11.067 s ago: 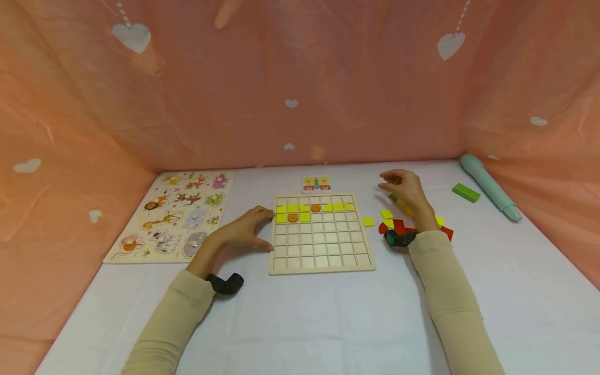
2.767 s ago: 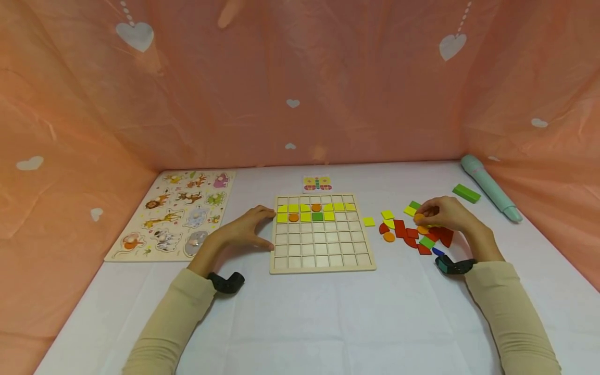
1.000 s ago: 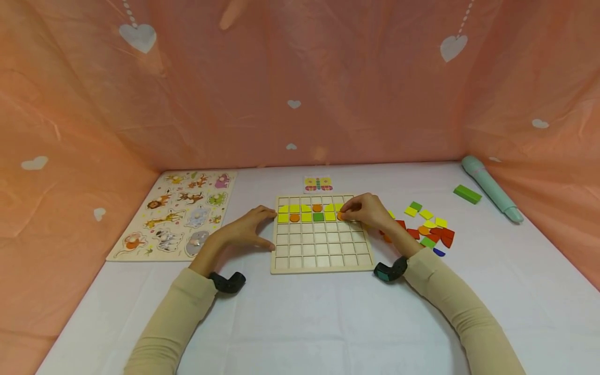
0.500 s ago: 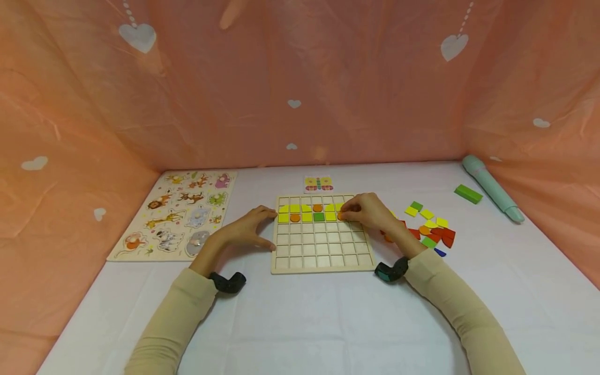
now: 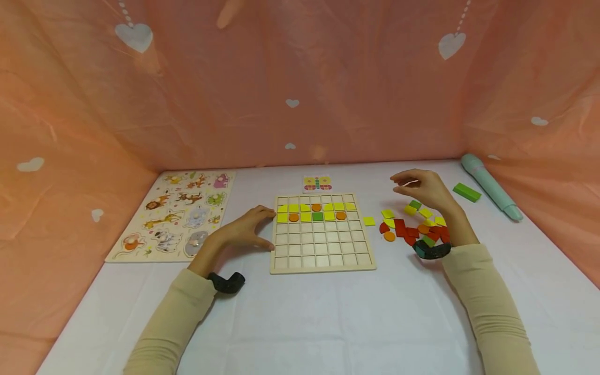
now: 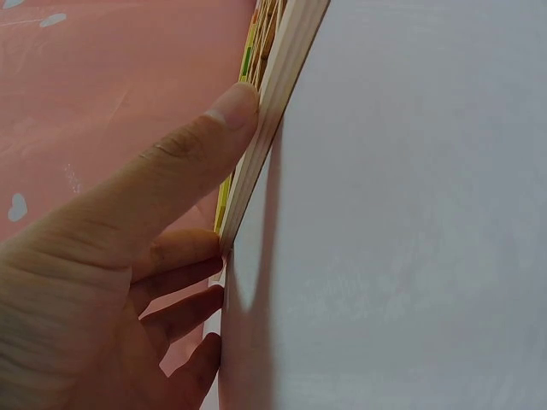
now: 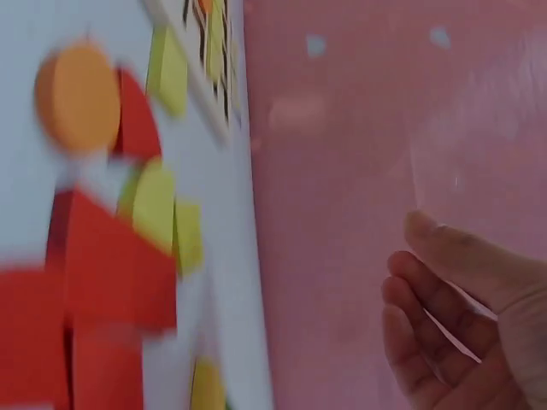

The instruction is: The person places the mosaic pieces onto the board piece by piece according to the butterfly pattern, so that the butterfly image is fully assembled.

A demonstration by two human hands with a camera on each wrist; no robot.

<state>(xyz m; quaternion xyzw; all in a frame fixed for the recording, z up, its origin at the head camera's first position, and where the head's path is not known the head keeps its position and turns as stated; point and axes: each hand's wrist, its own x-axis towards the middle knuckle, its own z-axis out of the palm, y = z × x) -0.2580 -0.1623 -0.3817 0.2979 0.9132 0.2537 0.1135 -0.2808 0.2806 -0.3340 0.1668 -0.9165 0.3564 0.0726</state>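
My left hand (image 5: 240, 229) rests at the left edge of a wooden grid board (image 5: 323, 250), thumb and fingertips touching its side with the fingers extended. Coloured tiles fill cells in the board's upper rows, among them yellow squares, a green square (image 5: 317, 216) and an orange disc (image 5: 340, 216) near the right end. My right hand (image 5: 424, 190) hovers over the far side of a loose tile pile, fingers loosely bent, holding nothing. That pile has red tiles (image 5: 400, 228), an orange disc (image 7: 84, 96), yellow tiles and a green square (image 5: 415, 204); the right forearm hides part of it.
A picture card (image 5: 317, 184) lies behind the board. One yellow square (image 5: 369, 221) sits just right of it. An animal puzzle board (image 5: 161, 219) is at the left. Green blocks (image 5: 466, 192) and a mint-coloured microphone-shaped toy (image 5: 489, 186) lie at the right.
Since the first frame, a green square, a yellow square and an orange disc joined the second filled row. My right hand released the disc and moved right, above the pile. The left stayed.
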